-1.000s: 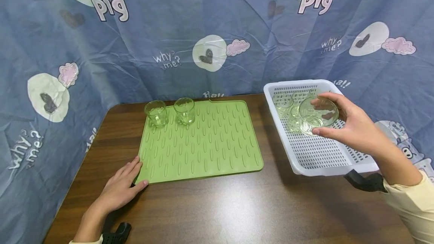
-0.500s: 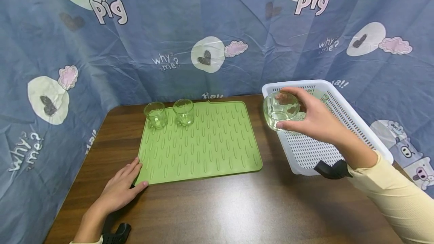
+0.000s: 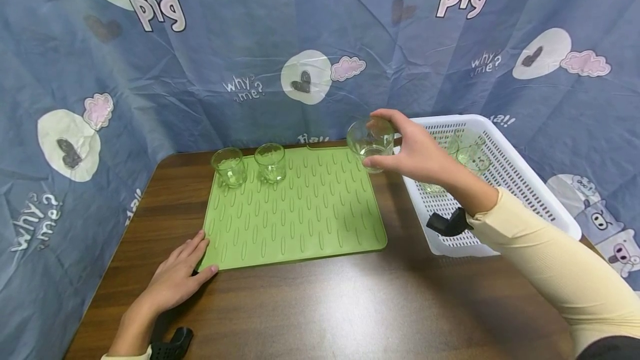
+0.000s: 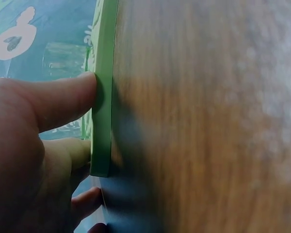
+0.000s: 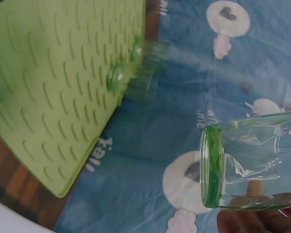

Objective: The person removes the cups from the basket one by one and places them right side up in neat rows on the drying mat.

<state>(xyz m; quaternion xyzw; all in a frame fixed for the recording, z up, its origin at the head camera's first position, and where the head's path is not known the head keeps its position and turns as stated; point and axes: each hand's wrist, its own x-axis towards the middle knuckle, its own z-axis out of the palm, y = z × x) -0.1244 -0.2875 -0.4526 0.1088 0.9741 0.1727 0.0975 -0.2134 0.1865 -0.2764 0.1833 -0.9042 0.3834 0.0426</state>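
My right hand point(image 3: 417, 151) grips a clear glass tumbler point(image 3: 369, 139) by its side, thumb in front and fingers behind. It is held upright above the far right corner of the green ridged mat point(image 3: 320, 210). In the right wrist view the tumbler point(image 5: 252, 162) shows its thick greenish base. My left hand point(image 3: 177, 274) rests at the mat's near left corner, fingers extended, with the thumb touching the mat's edge point(image 4: 103, 97) in the left wrist view. Two more tumblers stand upright side by side at the mat's far left, one at the corner point(image 3: 230, 168) and one beside it point(image 3: 271, 163).
A white perforated plastic basket point(image 3: 435, 238) stands right of the mat, holding several glass tumblers point(image 3: 472, 157), partly hidden by my right forearm. The brown wooden table point(image 3: 300, 310) lies under everything. A blue printed cloth point(image 3: 200, 60) hangs behind its far edge.
My right hand has carried the tumbler left, out from over the basket to the mat's far right corner. My left hand and the two tumblers on the mat have stayed put.
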